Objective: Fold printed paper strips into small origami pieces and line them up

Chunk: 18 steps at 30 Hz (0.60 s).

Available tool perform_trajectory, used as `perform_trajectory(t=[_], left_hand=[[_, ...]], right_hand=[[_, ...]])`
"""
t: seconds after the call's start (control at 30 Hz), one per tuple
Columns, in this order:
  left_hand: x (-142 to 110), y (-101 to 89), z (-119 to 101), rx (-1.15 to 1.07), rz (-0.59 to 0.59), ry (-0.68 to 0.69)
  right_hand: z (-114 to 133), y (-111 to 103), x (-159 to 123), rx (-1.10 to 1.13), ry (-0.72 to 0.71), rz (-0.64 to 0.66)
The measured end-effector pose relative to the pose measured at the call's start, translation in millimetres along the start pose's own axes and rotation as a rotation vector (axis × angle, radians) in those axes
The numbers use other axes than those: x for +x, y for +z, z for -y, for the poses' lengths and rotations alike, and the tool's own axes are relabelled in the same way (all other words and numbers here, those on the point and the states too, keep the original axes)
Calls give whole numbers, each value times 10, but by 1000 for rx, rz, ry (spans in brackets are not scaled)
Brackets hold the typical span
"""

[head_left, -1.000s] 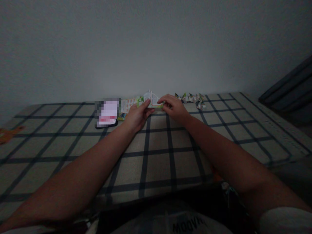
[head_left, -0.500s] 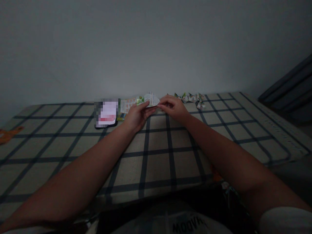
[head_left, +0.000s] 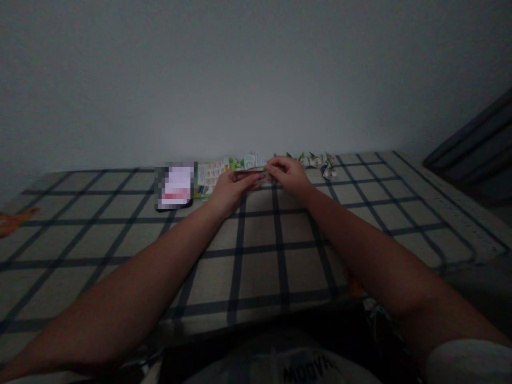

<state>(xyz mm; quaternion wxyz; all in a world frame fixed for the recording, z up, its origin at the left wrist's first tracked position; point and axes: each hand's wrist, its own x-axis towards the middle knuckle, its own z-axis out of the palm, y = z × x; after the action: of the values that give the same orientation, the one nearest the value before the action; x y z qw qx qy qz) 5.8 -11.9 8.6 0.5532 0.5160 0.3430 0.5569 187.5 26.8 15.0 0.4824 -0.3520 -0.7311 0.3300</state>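
A piece of printed paper [head_left: 255, 160], white and green and folded, is held up between my two hands over the far side of the table. My left hand [head_left: 229, 191] is closed around its left end, thumb pointing right along the near edge. At the right end, the fingertips of my right hand [head_left: 290, 173] pinch the paper. Behind my left hand lies a flat printed sheet [head_left: 210, 173] with orange and green patches. Several small folded paper pieces [head_left: 316, 160] sit just beyond my right hand.
A phone [head_left: 176, 186] with a lit, pixelated screen lies left of the sheet. The table wears a checked cloth [head_left: 260, 229] and stands against a plain wall [head_left: 256, 74]. An orange item [head_left: 16, 220] lies at the far left. Dark folded fabric [head_left: 476, 149] is at the right.
The folded paper has tilted, so its near edge now faces me. My left thumb has moved off its printed face and down, while my right hand has shifted slightly right.
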Motion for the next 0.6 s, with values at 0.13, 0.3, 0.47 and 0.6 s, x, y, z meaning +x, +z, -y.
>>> perform_trajectory(t=[0.13,0.3,0.47,0.6], left_hand=[[20,-20,13,-19,-48,-1],[25,-28,6,-51,-85,1],[42,-10,-4,-54,-149,-22],[57,-11,-12,-95,-187,-33]], right_hand=[[-25,-6,7,-47,-56,14],[-9,-17,11,-103,-93,34],[1,2,5,-122,-111,56],[-53,56,24,-10,-60,4]])
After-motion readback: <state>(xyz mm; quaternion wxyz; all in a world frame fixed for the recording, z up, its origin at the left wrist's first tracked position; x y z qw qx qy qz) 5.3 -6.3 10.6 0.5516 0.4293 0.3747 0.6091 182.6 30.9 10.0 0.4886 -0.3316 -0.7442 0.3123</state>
